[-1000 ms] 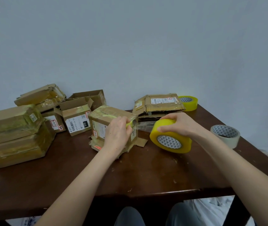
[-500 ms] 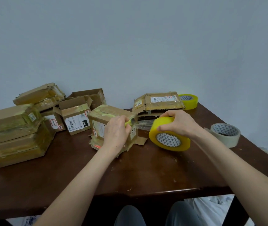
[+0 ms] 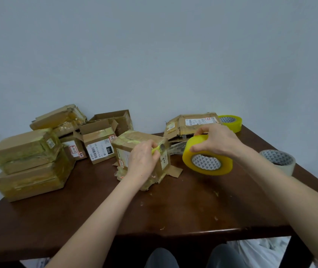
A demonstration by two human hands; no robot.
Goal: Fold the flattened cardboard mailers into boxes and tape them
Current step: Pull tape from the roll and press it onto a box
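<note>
Your left hand (image 3: 143,161) rests against the taped cardboard box (image 3: 135,141) at mid-table (image 3: 173,209), fingers curled and pinching a small yellow-green tool (image 3: 155,149) at its top right edge. Your right hand (image 3: 215,141) grips the yellow tape roll (image 3: 207,161) just right of the box, fingers curled over its rim. A clear tape strip (image 3: 175,148) spans from roll to box.

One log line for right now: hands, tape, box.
step: taping box | left hand: pinches small yellow tool at box top edge | right hand: grips yellow tape roll | tape strip: stretched roll to box
</note>
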